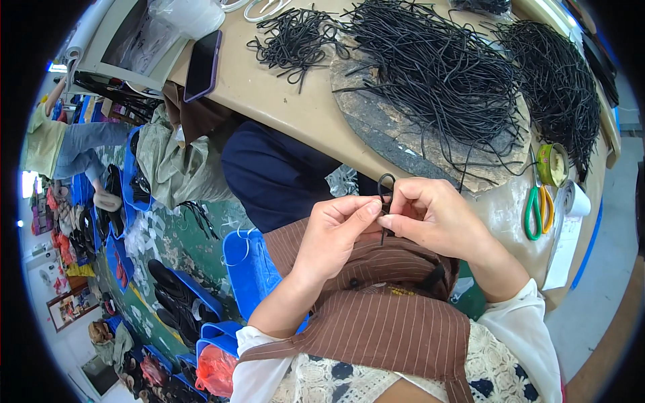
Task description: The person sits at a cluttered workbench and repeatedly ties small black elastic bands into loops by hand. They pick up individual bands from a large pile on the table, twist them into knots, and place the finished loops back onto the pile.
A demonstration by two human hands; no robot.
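Above my lap, near the table's edge, my left hand (341, 232) and my right hand (433, 216) meet with the fingertips pinched together. Between them is a thin black cord (385, 180), bent into a small loop that sticks up, with a short end hanging below. My fingers hide the middle of the cord, so I cannot see how it crosses. Ahead of my hands a big heap of black cords (430, 67) lies on a round, worn board (376, 127). To its left is a smaller bunch of looped black cords (295, 43).
Scissors (534, 211) with green and orange handles, a round yellow-green tin (552, 164) and a white paper roll (576, 201) lie at the right. More cords (554, 87) drape beyond. A phone (203, 66) rests at the table's left edge. Blue bins (245, 265) stand on the floor; a person is farther left.
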